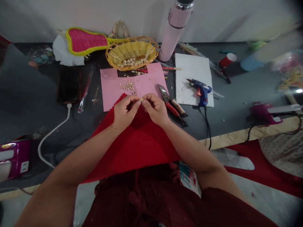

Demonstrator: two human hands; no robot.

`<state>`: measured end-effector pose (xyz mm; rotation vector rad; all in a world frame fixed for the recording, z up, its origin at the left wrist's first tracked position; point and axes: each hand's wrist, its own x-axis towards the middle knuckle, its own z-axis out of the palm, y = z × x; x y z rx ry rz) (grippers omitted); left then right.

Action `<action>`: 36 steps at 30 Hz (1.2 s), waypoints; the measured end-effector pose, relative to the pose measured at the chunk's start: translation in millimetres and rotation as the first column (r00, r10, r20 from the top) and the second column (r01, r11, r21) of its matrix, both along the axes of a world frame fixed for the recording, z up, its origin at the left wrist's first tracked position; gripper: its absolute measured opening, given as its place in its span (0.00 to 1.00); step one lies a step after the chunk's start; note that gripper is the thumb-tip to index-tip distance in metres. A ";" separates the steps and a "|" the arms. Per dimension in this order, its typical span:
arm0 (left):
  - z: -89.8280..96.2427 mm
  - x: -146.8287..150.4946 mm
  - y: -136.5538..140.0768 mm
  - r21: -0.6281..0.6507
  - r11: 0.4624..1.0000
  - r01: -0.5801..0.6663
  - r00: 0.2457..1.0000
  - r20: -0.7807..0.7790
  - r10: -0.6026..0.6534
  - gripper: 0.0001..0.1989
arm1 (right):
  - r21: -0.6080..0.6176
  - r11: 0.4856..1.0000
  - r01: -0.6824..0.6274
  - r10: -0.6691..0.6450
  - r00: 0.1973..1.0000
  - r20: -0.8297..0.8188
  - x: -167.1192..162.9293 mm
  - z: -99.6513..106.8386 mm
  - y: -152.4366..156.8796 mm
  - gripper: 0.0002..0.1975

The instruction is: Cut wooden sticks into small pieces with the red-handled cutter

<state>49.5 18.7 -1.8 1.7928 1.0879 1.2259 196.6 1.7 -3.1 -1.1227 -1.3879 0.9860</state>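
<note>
Near edge: pale wooden strip (220, 141) borders the dark grey tabletop (233, 108) at right; red fabric sheet (139, 142) covers the middle.
Room, right: grey surface shows beyond the white square board (189, 67) bearing a blue glue gun (203, 94); red-handled metal pruning shears (172, 107) lie just beside the right hand (156, 111).
Room, left: grey surface shows between the black phone (68, 83) and pink paper sheet (107, 91).
Far side: oval yellow woven basket (118, 53), pale pieces inside.
Held piece: small, pale cream, stubby; finer detail hidden by fingertips; held above the red fabric, near the pink paper's front edge.
Loose pieces: similar small cream bits (127, 86) heaped on the paper.
Left hand (125, 112): thumb and index finger pinched on the held piece, other fingers curled.
Right hand: likewise pinching it, fingertips meeting the left's.
</note>
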 end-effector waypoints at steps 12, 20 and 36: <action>-0.4 -1.4 1.5 0.024 1.000 0.014 1.000 -0.016 -0.014 0.07 | -0.015 1.000 0.000 0.000 1.000 -0.007 0.0 -0.7 1.0 0.13; -1.9 -0.6 2.5 0.050 0.999 -0.008 0.999 -0.043 0.010 0.08 | -0.051 0.998 -0.023 0.021 0.999 -0.043 -1.6 3.0 0.9 0.16; -3.8 0.5 -0.8 0.011 1.000 0.010 0.999 -0.046 -0.009 0.07 | -0.035 0.998 0.053 -0.053 0.999 -0.003 -1.0 0.9 2.5 0.14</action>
